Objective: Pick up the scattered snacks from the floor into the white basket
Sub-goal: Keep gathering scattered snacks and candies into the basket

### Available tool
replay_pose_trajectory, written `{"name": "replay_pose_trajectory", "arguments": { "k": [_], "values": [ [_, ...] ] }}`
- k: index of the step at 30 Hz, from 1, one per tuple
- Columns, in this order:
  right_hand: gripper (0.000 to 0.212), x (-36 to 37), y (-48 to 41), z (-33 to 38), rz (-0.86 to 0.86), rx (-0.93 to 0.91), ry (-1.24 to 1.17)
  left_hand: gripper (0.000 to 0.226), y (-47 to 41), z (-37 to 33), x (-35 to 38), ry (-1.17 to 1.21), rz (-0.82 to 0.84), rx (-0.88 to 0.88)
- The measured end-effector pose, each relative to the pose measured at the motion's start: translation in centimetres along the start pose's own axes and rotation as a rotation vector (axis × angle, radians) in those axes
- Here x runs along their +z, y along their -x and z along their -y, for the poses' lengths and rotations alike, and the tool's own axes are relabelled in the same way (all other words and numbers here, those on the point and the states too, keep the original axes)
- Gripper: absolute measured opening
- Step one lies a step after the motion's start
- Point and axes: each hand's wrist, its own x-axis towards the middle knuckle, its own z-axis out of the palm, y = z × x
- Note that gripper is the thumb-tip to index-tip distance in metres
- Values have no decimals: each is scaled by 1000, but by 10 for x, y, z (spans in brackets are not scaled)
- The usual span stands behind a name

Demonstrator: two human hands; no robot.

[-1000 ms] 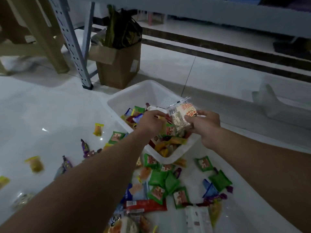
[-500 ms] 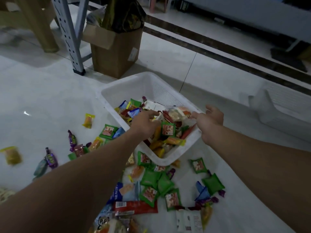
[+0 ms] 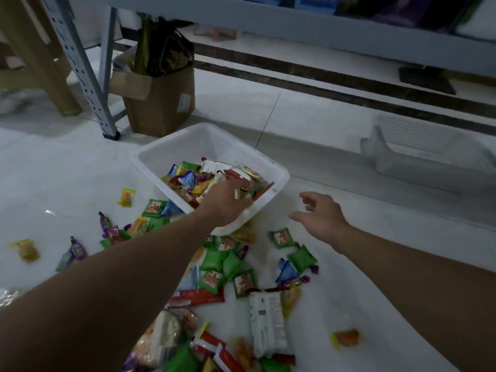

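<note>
Snacks are being dropped by the left hand (image 3: 225,202), fingers hidden, into the white plastic basket (image 3: 161,157); the empty, spread-fingered right hand (image 3: 320,216) is judged due for the near green packets (image 3: 302,259).

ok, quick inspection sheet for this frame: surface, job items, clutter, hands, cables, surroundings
Surface: pale glossy tiled floor, dark stripe inlay further off.
Job's things: white basket partly filled with wrappers; many snacks on the floor near it, including green packets, a yellow candy, a white packet.
Clutter: cardboard box with dark bags in it.
Grippers: left hand down in the basket, grip blurred; right hand open and empty, above the floor.
Cables: nothing seen.
Surroundings: grey shelf upright, wooden leg, second pale basket on the right.
</note>
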Motion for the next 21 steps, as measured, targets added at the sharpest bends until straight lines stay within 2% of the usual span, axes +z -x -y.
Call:
{"name": "replay_pose_trajectory", "arguments": {
  "k": [9, 15, 19, 21],
  "values": [
    [77, -51, 59, -106, 194, -65, 229, 49, 74, -54, 92, -123, 171, -3],
    [81, -54, 95, -176, 328, -98, 362, 51, 114, -66, 154, -223, 307, -33],
    [105, -48, 117, -203, 551, -182, 497, 55, 132, -69, 180, -252, 336, -14],
    [120, -43, 127, -213, 661, -258, 647, 55, 138, -69, 189, -263, 345, 15]
  ]
}}
